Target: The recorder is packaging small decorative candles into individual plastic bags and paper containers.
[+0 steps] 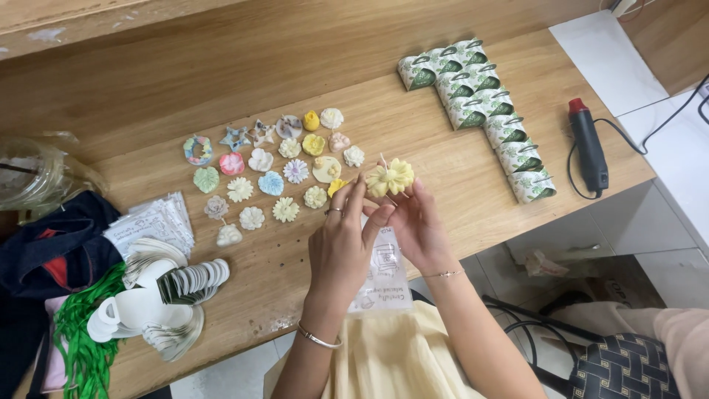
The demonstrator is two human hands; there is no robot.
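both hands pinch a pale yellow flower candle (390,178) above the desk (458,185). the left hand (341,240) has its grip on the candle's left edge, the right hand (416,225) grips from beneath. small flower candles (272,177) lie in rows just behind.

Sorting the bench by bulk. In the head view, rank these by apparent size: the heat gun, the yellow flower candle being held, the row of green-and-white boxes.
1. Row of green-and-white boxes
2. Heat gun
3. Yellow flower candle, though held above the table, nearer the camera, so it looks bigger than it is.
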